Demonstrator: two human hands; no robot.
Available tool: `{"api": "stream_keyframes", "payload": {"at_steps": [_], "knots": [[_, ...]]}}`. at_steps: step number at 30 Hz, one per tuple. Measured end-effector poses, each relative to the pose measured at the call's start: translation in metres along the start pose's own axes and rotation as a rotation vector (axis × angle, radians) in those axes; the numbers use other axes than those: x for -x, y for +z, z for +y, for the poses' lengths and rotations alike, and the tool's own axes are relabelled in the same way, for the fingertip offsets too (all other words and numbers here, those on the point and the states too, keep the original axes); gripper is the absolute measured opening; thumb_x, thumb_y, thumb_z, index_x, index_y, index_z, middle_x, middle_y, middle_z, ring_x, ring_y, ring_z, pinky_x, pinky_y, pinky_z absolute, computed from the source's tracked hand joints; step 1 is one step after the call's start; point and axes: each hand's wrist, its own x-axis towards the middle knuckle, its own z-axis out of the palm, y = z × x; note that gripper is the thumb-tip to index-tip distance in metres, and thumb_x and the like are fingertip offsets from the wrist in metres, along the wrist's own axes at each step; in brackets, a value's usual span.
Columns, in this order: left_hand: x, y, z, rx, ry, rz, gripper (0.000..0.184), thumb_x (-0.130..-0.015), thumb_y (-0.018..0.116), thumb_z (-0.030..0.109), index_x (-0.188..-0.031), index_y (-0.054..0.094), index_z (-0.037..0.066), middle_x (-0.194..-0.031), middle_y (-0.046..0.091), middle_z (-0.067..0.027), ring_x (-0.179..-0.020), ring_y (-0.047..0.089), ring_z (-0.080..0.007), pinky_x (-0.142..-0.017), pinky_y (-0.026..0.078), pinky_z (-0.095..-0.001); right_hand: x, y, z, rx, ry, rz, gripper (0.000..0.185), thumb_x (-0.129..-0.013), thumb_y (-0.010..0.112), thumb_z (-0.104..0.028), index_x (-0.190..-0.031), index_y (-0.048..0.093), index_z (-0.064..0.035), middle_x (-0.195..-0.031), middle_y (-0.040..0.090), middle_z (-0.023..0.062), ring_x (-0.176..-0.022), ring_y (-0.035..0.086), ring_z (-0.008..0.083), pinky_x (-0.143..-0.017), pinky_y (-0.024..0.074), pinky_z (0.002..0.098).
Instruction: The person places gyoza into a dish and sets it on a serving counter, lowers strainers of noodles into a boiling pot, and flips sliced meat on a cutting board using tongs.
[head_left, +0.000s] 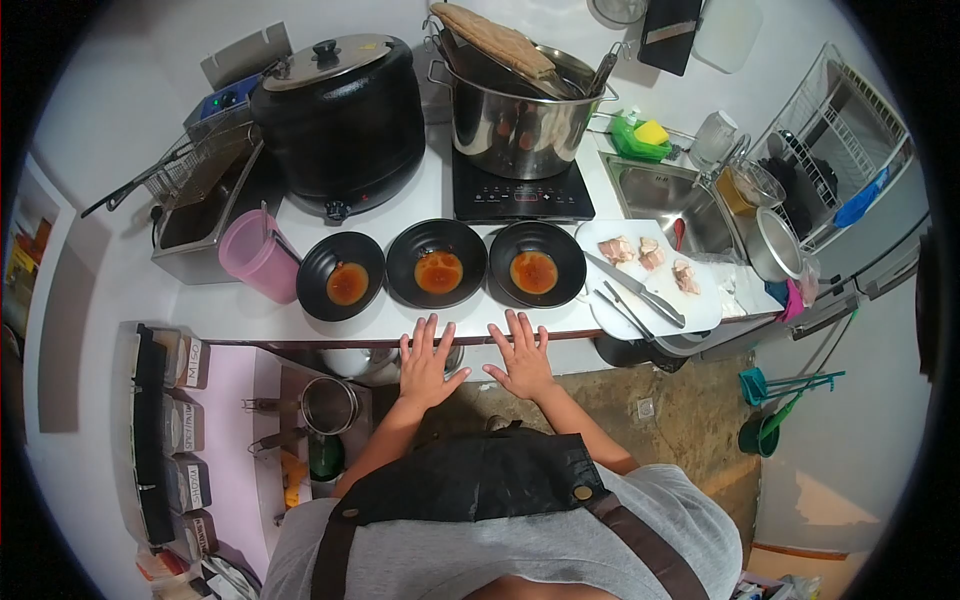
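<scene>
My left hand (427, 365) and my right hand (520, 362) are spread, palms down, at the counter's front edge, holding nothing. Just beyond them stand three black bowls in a row: the left bowl (312, 272), the middle bowl (402, 262) and the right bowl (570, 262), each with reddish-brown liquid in the bottom. To the right lies a white cutting board (625, 292) bearing pieces of meat (651, 254), a knife (655, 303) and tongs (622, 312). The middle bowl is nearest my left hand, the right bowl nearest my right hand.
A pink pitcher (252, 250) stands left of the bowls. Behind are a black lidded warmer (340, 135), a large steel pot (520, 120) on an induction cooker (524, 197), and a sink (680, 200). Labelled containers (185, 425) line the lower left.
</scene>
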Motion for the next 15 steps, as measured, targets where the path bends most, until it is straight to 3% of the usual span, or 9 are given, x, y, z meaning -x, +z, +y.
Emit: {"api": "stream_keyframes", "payload": {"at_steps": [15], "knots": [[0.0, 0.0004, 0.0, 0.01, 0.003, 0.015, 0.082, -0.076, 0.064, 0.049, -0.143, 0.031, 0.016, -0.148, 0.022, -0.0178, -0.137, 0.02, -0.0383, -0.105, 0.018, -0.0595, -0.0004, -0.003, -0.0013, -0.002, 0.003, -0.008, 0.075, -0.084, 0.051, -0.055, -0.146, 0.023, -0.0237, -0.151, 0.014, 0.0186, -0.139, 0.016, 0.0383, -0.103, 0.0164, 0.0624]]}}
